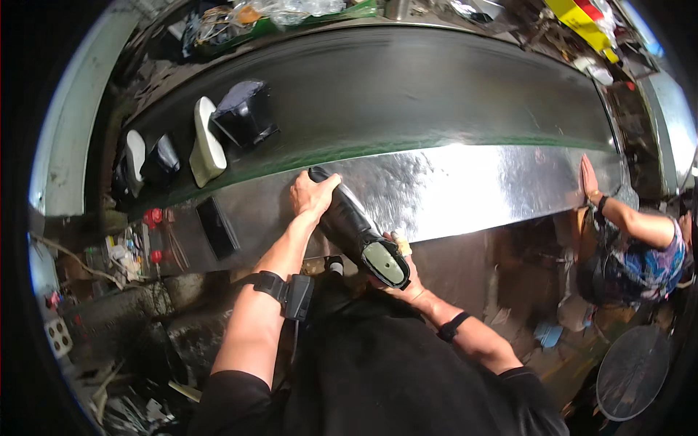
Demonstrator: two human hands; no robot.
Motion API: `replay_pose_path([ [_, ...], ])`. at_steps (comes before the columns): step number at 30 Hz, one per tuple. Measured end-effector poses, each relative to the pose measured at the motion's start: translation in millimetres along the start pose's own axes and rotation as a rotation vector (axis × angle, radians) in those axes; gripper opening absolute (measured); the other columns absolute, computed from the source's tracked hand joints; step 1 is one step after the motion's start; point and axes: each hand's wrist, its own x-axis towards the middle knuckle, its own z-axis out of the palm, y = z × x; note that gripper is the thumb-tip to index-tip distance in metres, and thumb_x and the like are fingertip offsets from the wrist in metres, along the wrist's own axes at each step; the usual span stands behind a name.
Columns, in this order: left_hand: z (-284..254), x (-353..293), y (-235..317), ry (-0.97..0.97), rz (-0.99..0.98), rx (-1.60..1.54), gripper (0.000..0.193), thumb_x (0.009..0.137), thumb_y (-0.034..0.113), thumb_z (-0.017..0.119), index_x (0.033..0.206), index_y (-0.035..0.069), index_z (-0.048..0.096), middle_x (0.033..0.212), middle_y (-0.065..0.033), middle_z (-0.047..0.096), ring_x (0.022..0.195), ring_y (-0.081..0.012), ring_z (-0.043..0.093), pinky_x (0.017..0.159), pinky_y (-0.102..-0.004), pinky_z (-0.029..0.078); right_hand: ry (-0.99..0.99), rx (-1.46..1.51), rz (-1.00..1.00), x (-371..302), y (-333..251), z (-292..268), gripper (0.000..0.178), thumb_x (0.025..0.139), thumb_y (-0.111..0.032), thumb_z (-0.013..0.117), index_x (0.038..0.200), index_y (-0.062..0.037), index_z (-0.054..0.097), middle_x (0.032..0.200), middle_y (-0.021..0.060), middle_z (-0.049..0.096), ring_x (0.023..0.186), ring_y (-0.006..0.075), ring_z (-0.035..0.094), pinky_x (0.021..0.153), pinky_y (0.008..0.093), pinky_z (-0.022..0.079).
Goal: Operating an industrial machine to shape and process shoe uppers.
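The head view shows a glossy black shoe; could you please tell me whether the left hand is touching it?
Touching: the head view shows the left hand clasping the glossy black shoe near its far end, with no gap.

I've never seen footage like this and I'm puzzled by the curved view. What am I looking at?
There is no robot here: these are a person's bare hands, filmed from a wide fisheye camera on their head, looking down, so straight edges bend. The left hand grips the far end of a black boot-like piece; the right hand holds its near end, around a pale oval face. On the metal strip below lies a flat dark slab. Beyond it, a dark surface carries white wedge-shaped pieces and black pieces at the left. The hand at far right belongs to another person.
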Motion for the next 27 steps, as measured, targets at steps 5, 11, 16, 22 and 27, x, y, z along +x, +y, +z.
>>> replay_pose_path([
  [5,-40.1,-7.3,-29.8,-0.018,-0.149,-0.429,0.045,0.065,0.034,0.076,0.092,-0.001,0.068,0.091,-0.016,0.071,0.084,-0.0275,0.068,0.079,-0.0378,0.053,-0.174,0.499,0.145,26.2,-62.0,-34.6,0.127,0.066,-0.027,0.091,0.153,0.0007,0.004,0.156,0.0214,0.023,0.144,0.0301,0.027,0.117,0.0402,0.023],
  [11,-140.1,-67.6,-41.8,0.159,-0.029,-0.674,0.035,0.068,0.028,0.079,0.089,0.003,0.07,0.084,-0.0082,0.071,0.076,-0.0182,0.066,0.073,-0.0327,0.052,-0.365,0.763,0.233,89.9,-115.4,-41.0,0.089,0.101,-0.03,0.053,0.153,-0.0051,-0.014,0.161,0.0199,0.012,0.148,0.031,0.015,0.119,0.0405,0.014],
  [16,-206.3,-136.7,-92.5,0.358,0.105,-0.775,0.049,0.069,0.031,0.08,0.103,-0.001,0.066,0.098,-0.0125,0.071,0.091,-0.0222,0.067,0.084,-0.0344,0.051,-0.557,0.502,0.546,111.9,-188.5,37.3,0.079,0.097,-0.041,0.06,0.152,0.0011,0.022,0.146,0.0223,0.041,0.134,0.0269,0.041,0.11,0.0344,0.033],
  [22,-283.5,-235.1,-183.8,0.66,-0.129,-0.685,0.05,0.076,0.038,0.072,0.108,0.001,0.065,0.101,-0.0138,0.07,0.098,-0.0244,0.064,0.088,-0.0356,0.047,-0.625,0.653,0.179,65.8,-264.6,132.3,0.059,0.098,-0.013,0.061,0.15,-0.0045,0.034,0.092,0.0004,0.064,0.08,0.0048,0.055,0.075,0.0183,0.045],
  [27,-338.7,-318.6,-302.2,1.212,-0.348,-0.859,0.052,0.082,0.049,0.064,0.101,0.001,0.066,0.096,-0.0182,0.068,0.094,-0.0317,0.065,0.082,-0.0409,0.048,-0.85,0.713,0.121,11.4,-323.0,229.6,0.046,0.095,-0.009,0.065,0.137,0.0008,0.048,0.094,-0.0011,0.064,0.081,0.0033,0.055,0.076,0.0178,0.045],
])
